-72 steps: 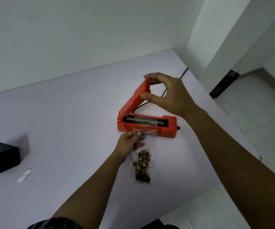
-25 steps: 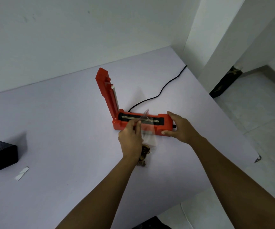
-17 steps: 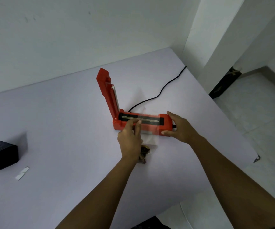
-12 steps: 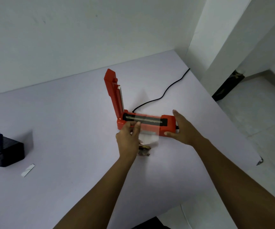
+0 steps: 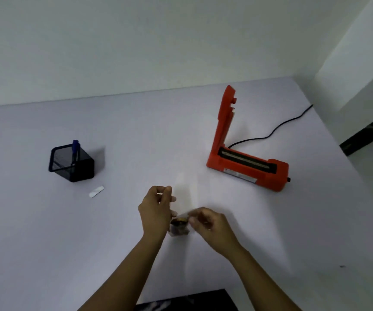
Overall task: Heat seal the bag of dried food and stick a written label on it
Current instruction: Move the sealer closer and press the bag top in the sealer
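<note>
Near the tabletop's front edge, the left hand (image 5: pixel 156 207) and right hand (image 5: pixel 208 223) each pinch the clear bag (image 5: pixel 179 227) with curled fingers, the dried food hanging low. This looks like a seal check: tug the top gently and evenly, then lay the bag flat beside the label (image 5: pixel 96 191) toward the left edge.

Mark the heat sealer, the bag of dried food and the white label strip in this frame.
heat sealer (image 5: pixel 246 168): head view, front face of its orange base.
bag of dried food (image 5: pixel 179 228): head view, the dark food in its lower part.
label strip (image 5: pixel 96 191): head view, middle of the white strip.
</note>
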The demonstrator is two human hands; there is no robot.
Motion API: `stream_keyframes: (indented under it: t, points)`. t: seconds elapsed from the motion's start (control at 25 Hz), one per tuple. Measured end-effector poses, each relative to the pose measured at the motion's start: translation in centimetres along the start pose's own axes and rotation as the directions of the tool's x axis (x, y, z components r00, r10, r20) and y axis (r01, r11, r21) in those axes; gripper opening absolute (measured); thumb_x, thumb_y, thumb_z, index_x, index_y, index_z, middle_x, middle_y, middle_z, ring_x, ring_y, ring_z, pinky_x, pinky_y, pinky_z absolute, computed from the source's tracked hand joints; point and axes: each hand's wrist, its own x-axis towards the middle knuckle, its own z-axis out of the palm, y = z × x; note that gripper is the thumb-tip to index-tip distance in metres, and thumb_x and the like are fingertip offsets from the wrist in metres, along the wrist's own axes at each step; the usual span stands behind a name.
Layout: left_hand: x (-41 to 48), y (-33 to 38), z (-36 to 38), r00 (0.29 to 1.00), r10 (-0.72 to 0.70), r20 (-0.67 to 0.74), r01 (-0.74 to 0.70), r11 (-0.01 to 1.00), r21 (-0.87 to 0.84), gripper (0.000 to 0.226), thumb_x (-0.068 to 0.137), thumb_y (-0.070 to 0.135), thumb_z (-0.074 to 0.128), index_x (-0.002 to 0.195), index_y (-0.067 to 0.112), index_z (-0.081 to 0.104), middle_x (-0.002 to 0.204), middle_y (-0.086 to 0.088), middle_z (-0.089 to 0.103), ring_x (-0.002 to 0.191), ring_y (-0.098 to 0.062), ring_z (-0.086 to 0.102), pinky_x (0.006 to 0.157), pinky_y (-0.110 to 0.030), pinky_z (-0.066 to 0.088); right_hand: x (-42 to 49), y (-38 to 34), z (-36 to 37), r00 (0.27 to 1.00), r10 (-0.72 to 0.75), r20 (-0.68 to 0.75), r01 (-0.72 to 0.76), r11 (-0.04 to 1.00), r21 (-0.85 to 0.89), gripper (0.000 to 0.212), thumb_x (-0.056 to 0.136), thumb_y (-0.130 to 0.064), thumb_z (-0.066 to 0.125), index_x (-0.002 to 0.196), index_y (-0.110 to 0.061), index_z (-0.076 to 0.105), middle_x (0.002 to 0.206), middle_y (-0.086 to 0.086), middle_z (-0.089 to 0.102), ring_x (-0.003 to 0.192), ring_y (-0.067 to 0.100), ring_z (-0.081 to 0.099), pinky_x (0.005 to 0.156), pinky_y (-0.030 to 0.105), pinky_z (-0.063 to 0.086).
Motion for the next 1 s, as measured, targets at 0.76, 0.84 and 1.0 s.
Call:
stream_keyframes:
  t: [0.76,0.84,1.0]
  points:
    - [9.4,-7.2,-3.6,0.995,0.050,0.092,-0.076,0.950,0.303,0.021,0.087,0.026,0.065,0.089,0.006,0.064,0.080,-0.005,0.064,0.081,-0.022,0.060,0.069,-0.026,0.042,5.2,2.6,7.5,0.978,0.104,-0.180,-0.167,0.908,-0.385,0.017,0.082,-0.031,0.068,0.078,-0.018,0.058,0.063,-0.007,0.059,0.057,0.004,0.055,0.054,0.014,0.040]
    - [9.5,-7.2,-3.5,0.996,0.037,0.084,-0.064,0.936,0.345,0.029,0.086,0.030,0.065,0.101,0.006,0.061,0.090,-0.008,0.065,0.088,-0.023,0.060,0.073,-0.028,0.043,5.2,2.0,7.4,0.977,0.100,-0.187,-0.172,0.887,-0.429,0.020,0.082,-0.035,0.067,0.088,-0.018,0.058,0.063,-0.006,0.058,0.059,0.007,0.055,0.055,0.016,0.039]
    - [9.0,-6.5,-4.9,0.995,0.096,-0.008,-0.087,0.926,0.367,0.048,0.088,0.041,0.058,0.123,0.008,0.052,0.112,-0.007,0.061,0.101,-0.023,0.059,0.085,-0.031,0.043,6.0,-0.2,7.1,0.963,-0.062,-0.262,-0.080,0.862,-0.500,0.025,0.083,-0.034,0.064,0.098,-0.015,0.059,0.077,-0.002,0.059,0.069,0.011,0.055,0.065,0.019,0.041]
